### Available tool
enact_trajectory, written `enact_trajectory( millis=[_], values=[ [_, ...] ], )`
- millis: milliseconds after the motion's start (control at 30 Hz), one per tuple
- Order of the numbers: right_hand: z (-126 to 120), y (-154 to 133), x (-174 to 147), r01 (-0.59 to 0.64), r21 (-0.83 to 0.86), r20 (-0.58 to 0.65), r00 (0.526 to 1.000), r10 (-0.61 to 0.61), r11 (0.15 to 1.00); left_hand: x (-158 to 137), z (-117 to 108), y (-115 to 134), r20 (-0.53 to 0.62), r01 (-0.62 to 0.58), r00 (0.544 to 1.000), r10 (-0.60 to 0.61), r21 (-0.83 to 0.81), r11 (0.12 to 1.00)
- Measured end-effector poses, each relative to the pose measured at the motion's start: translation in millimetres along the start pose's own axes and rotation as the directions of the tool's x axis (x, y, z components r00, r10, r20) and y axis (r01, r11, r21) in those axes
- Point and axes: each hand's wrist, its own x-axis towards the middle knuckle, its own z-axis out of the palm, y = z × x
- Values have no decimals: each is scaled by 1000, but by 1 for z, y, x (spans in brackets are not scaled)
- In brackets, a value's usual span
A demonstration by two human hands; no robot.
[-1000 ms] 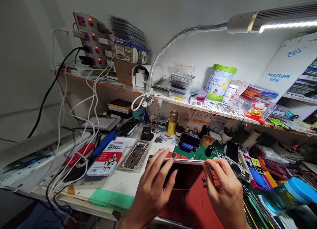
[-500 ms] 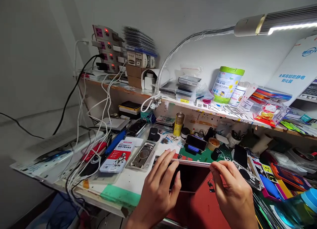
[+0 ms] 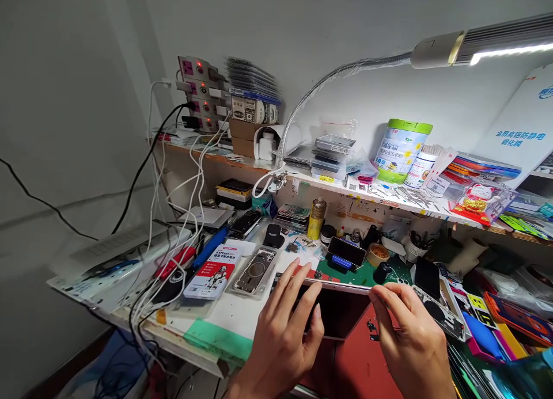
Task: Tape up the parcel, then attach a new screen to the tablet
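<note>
A tablet (image 3: 341,311) with a dark screen and a thin light rim is tilted up above a red mat (image 3: 367,361). My left hand (image 3: 285,330) is around its upper left part, fingers spread at the top edge and thumb in front of the screen. That corner is hidden behind the fingers. At the upper right corner, my right hand (image 3: 412,338) pinches the rim between thumb and bent fingers. Small dark parts (image 3: 372,330) lie on the mat beside the right hand.
Left of my hands are an opened phone (image 3: 256,270) and a battery package (image 3: 213,269). White cables (image 3: 199,174) hang from the power strips (image 3: 201,94). Behind the tablet stand a phone on a blue holder (image 3: 345,253) and a yellow can (image 3: 317,219). A lamp (image 3: 449,49) hangs over the shelf.
The view has shifted slightly, so the scene sits a little further right and lower. Both hands keep nearly the same pose on the tablet.
</note>
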Motion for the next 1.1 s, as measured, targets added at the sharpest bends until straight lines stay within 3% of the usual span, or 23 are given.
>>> enact_trajectory(
  millis=[533, 800, 1100],
  values=[
    [0, 3, 4, 45, 0, 7, 999, -45, 999, 11, 6, 23, -95, 104, 992, -87, 179, 978],
    [-3, 3, 2, 101, -25, 7, 995, -101, 995, 17, 1, 21, -78, 135, 990, -121, 225, 965],
    [0, 4, -4, 30, 19, 34, 999, -30, 999, 24, -10, 11, -47, 148, 989, -141, 203, 968]
  ],
)
